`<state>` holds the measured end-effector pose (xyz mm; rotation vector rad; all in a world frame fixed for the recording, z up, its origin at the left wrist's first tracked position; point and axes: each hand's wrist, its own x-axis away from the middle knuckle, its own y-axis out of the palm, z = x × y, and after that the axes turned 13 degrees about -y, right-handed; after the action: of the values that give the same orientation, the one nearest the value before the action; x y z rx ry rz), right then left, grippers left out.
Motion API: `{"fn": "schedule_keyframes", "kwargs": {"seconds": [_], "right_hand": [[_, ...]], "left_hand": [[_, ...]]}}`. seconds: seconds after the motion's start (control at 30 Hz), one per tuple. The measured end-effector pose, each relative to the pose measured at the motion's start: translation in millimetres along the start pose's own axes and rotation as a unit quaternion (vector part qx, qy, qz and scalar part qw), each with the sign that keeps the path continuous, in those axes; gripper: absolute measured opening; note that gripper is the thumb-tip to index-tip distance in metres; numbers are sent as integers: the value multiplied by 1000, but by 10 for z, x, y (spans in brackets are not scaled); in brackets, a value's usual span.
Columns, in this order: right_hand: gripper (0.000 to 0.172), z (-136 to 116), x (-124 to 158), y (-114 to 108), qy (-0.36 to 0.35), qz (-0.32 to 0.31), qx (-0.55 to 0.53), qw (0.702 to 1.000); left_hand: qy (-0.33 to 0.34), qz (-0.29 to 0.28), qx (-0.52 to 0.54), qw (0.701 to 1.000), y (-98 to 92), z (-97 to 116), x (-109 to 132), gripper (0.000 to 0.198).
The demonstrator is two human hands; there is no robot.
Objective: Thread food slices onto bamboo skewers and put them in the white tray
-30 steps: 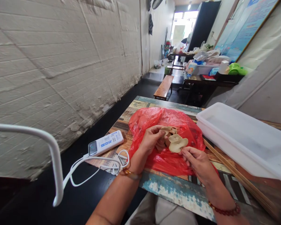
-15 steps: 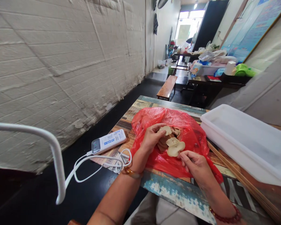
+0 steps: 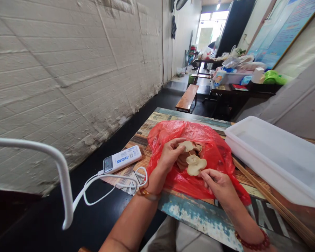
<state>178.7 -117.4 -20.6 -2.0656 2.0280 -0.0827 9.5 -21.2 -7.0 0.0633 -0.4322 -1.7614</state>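
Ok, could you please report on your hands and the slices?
Left fingers pinch a pale slice; right fingers grip a thin stick. At least one more slice on it, over red bag. White tub to the right, not in the way.

The place looks like a small eatery or snack shop: a long, narrow room running to a bright opening (image 3: 206, 35) at the far end. Beyond the near wood-patterned desk (image 3: 189, 210) stand a plain wooden bench (image 3: 187, 97) and a dark desk (image 3: 217, 88) crowded with plastic bags and green plastic bowls (image 3: 273, 77). A large blue poster (image 3: 280, 31), its print too small to read, hangs on the right wall. Pale slices (image 3: 196, 166) on a stick, a red plastic bag (image 3: 168, 129), thin wooden sticks (image 3: 273, 201) and a white plastic tub (image 3: 265, 182) suggest food preparation.
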Motion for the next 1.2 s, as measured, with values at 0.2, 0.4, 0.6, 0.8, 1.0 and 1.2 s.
{"fn": "schedule_keyframes", "kwargs": {"seconds": [0.2,0.4,0.6,0.8,1.0,1.2], "right_hand": [[30,11,4,1,2,-6,0,1000],[31,36,-4,2,1,3,2,1000],[32,87,-20,5,9,9,-3,1000],[32,111,-24,7,8,11,0,1000],[29,80,-18,0,-12,12,0,1000],[30,91,-10,-6,-26,11,19,999]], "left_hand": [[4,7,7,1000,4,-13,-15,36],[22,24,-46,998,3,-11,-14,35],[100,72,-170,978,27,-11,-5,28],[147,81,-245,955,46,-63,-21,30],[75,53,-150,984,25,-45,-35,31],[-12,-15,-15,1000,0,-24,-15,40]]}}
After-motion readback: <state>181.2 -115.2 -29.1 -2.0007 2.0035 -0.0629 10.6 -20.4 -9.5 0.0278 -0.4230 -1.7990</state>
